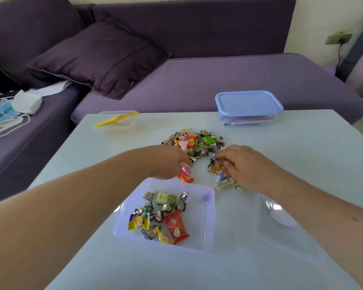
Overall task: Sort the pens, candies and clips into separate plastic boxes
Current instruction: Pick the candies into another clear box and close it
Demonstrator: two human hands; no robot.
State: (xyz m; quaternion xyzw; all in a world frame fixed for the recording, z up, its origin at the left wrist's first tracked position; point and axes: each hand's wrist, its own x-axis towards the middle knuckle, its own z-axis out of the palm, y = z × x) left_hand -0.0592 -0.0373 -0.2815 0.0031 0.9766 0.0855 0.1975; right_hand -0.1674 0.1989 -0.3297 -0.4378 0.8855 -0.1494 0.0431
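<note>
Two hands are down at the near edge of the candy pile (194,143) on the pale table (302,153), and I'm reading both as gathering. My left hand (170,162) has its fingers curled over a pink wrapped sweet (186,168), with a red one (185,177) lying just beside it on the table. My right hand (239,162) is bunched round a clutch of foil-wrapped pieces (221,174); several spill out beneath the palm. The open clear box (208,227) sits right below, already holding a scatter of candies (159,216). Further back, the lidded blue box (248,107) stands closed, and a box with a yellow lid (116,120) askew waits on the left.

These sweets look light, and the foil should be slick and crinkly, so I'd judge a pinch on the twisted wrapper ends safer than squeezing the bodies. Loose handfuls will likely shed pieces on the short carry.
</note>
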